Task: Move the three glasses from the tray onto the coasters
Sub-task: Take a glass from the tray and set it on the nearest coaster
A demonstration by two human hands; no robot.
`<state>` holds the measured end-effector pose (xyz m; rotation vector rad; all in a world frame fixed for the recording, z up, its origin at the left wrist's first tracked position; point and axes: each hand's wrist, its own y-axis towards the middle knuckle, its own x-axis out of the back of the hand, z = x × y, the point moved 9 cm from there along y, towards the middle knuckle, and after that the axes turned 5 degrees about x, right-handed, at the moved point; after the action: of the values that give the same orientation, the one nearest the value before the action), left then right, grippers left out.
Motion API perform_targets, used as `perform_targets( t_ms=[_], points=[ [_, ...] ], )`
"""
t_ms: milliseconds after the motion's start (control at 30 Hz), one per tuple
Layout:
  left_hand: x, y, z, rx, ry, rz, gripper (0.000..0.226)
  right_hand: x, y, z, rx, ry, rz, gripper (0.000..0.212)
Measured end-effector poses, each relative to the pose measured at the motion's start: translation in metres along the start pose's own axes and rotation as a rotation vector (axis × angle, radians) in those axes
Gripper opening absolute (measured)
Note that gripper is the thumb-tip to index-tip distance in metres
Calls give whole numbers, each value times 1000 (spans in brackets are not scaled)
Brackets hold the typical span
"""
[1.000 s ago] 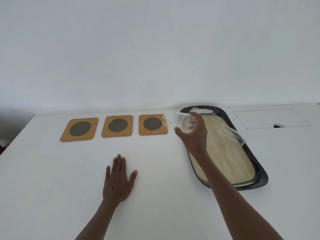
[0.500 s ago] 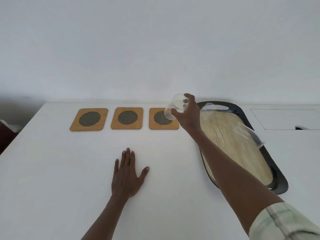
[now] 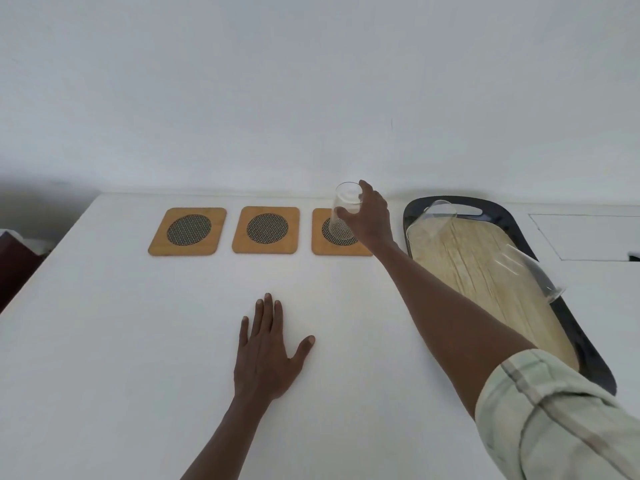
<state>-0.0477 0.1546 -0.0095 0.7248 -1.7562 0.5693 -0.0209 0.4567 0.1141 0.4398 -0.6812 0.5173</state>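
Three wooden coasters with dark mesh centres lie in a row: left coaster, middle coaster, right coaster. My right hand grips a clear glass, upright over the right coaster's mesh; whether its base touches I cannot tell. A black tray with a wood-grain bottom lies to the right. On it a second glass lies on its side at the far end, and a third glass lies tilted over the right rim. My left hand rests flat on the table, fingers apart.
The white table meets a white wall at the back. A rectangular flush panel with a dark notch sits in the tabletop right of the tray. A dark red object stands beyond the table's left edge.
My right hand has carried the glass leftward from the tray, turned it from tilted to upright and lowered it over the right coaster. My left hand stayed flat. The camera view shifted.
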Motion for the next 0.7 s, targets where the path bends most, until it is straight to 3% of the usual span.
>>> perform_targets(
  t_ms=[700],
  points=[
    [1,0,-1,2,-9,-12,99,-15,3,-1,-10,-19,31,78]
  ],
)
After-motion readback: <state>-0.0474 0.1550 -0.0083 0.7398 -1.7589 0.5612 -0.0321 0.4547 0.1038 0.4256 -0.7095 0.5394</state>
